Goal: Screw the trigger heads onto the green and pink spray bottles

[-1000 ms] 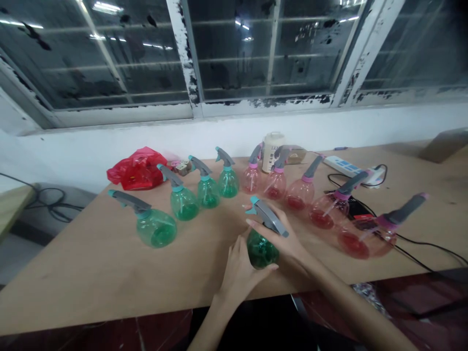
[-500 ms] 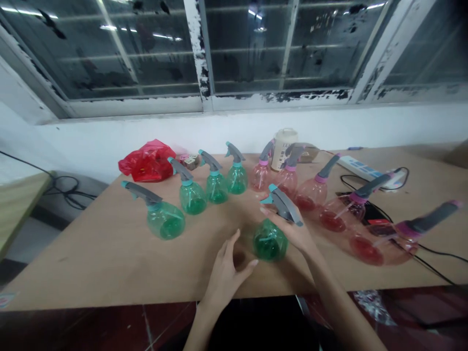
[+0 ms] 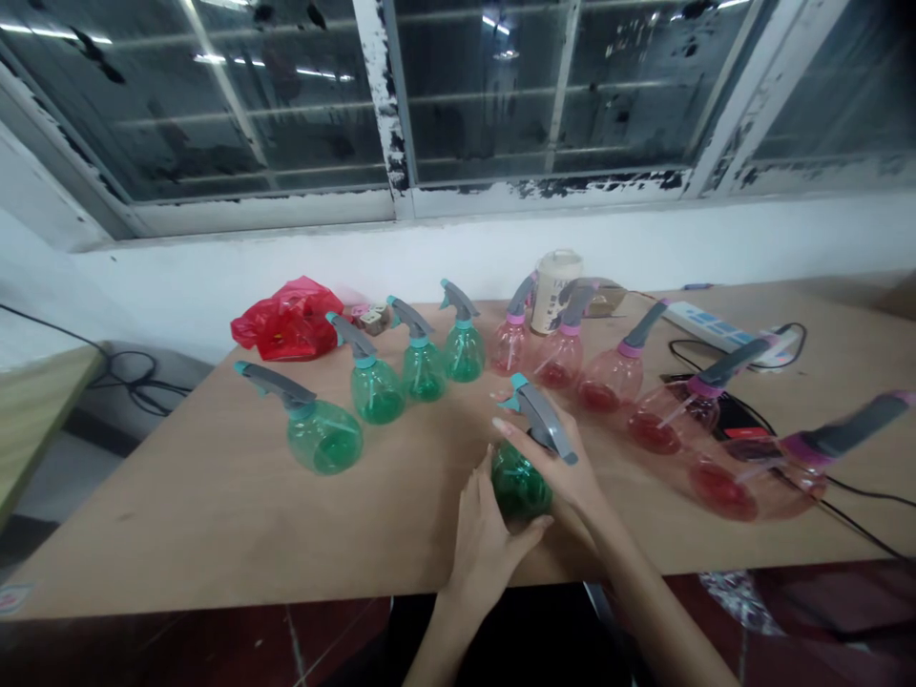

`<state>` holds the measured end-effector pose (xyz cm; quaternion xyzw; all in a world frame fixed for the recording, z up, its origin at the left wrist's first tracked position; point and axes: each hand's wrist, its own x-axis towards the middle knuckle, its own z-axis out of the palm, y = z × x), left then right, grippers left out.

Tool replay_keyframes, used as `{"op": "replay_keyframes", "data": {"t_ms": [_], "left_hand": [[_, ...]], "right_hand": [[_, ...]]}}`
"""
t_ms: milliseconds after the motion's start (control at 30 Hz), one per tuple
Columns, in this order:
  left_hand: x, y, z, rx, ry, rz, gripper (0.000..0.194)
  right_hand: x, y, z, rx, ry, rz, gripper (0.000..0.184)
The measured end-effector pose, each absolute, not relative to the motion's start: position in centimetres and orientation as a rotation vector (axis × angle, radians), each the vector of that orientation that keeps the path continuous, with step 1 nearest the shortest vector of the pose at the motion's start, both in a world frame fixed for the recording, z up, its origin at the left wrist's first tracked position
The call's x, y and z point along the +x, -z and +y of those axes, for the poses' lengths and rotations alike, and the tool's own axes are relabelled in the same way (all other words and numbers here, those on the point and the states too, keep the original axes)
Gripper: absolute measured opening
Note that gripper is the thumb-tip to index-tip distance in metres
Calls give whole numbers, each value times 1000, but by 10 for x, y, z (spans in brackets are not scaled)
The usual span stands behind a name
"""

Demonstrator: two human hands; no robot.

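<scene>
A green spray bottle (image 3: 521,482) with a grey and turquoise trigger head is near the front of the table, between my hands. My right hand (image 3: 565,458) wraps round its neck just below the trigger head. Cupped against the lower left side of its body is my left hand (image 3: 487,534), thumb in front and fingers on the far side. Other green spray bottles stand in a row to the left, the closest to the edge being one green bottle (image 3: 325,437). Several pink spray bottles, among them a pink bottle (image 3: 612,377), form a row to the right.
On the wooden table (image 3: 236,534), a red plastic bag (image 3: 290,320) lies at the back left. A pale printed cup (image 3: 554,291) stands behind the pink bottles. A white power strip (image 3: 716,329) and black cables lie at the right. Windows rise behind the table.
My left hand has moved right and come onto the body of the green spray bottle. My right hand keeps its hold on the neck, and the bottle has shifted slightly left.
</scene>
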<state>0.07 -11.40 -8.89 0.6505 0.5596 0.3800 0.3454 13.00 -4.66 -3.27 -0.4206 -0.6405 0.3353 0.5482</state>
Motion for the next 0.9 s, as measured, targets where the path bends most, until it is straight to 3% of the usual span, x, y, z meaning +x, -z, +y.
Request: {"op": "replay_keyframes", "data": {"t_ms": [567, 733, 900], "left_hand": [[-5, 84, -111, 1768, -879, 1557, 86], [-44, 94, -109, 2052, -738, 1715, 83], [-84, 101, -109, 2240, -780, 1806, 63]], "right_hand": [[124, 24, -47, -991, -713, -1504, 12], [127, 31, -48, -968, -741, -1491, 21], [127, 36, -48, -969, -762, -1475, 27]]}}
